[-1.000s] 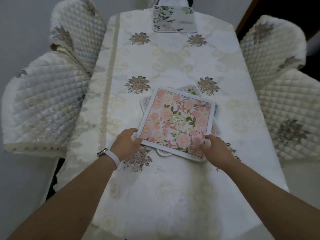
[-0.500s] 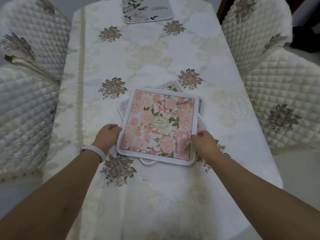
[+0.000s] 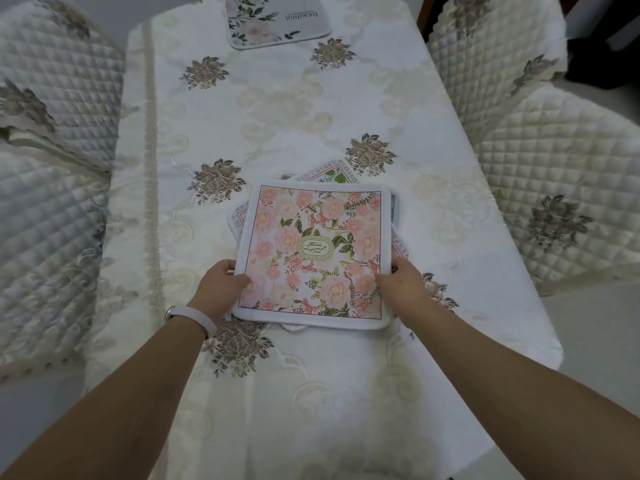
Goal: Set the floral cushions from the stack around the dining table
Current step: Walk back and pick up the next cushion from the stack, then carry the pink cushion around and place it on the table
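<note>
Floral cushion in pink, topmost of the stack, straight ahead between the hands and gripped on both sides at once. Left hand, white band at the wrist, curled round the left edge close to the near corner, thumb on the print, fingers hidden beneath. Right hand curled likewise round the right edge, directly opposite. Neither hand nearer than the other. Close to square, so no long axis to speak of; sides roughly in line with those of the desk, near edge towards the body. Probably a plain two-handed lift, then a carry to an unfilled place. Letters inside the green oval at the centre turned sideways, not read with certainty. Beneath, skewed cushions showing at the corners: "RED CHERRY BLOSSO…" along one border, "BREAK" on another at the right. Further out, at the far end of the desk, one grey floral cushion lying flat, marked "Beautiful". Quilted chairs drawn up along either side.
</note>
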